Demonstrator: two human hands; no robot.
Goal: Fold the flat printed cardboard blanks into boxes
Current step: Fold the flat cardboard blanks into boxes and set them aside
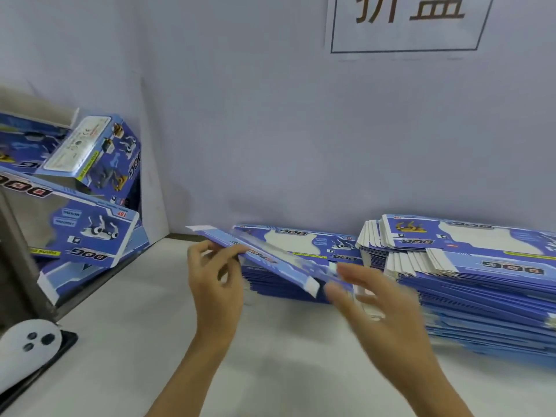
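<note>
The left hand (215, 270) pinches one flat blue box sheet (264, 260) by its far edge and holds it up, tilted, above the white surface (144, 341). The right hand (376, 299) is blurry, fingers spread wide, just beside the sheet's near end and holding nothing. The sheet looks thin, light and bendy, so hold it by both edges and push gently. More sheets lie in stacks (451, 275) behind. Folded boxes (93, 152) lean at the left.

Light: bright, even, soft shadows.
Blur: right hand (371, 299) was motion-smeared.
Edges: wide-angle bending at the frame's edges.
</note>
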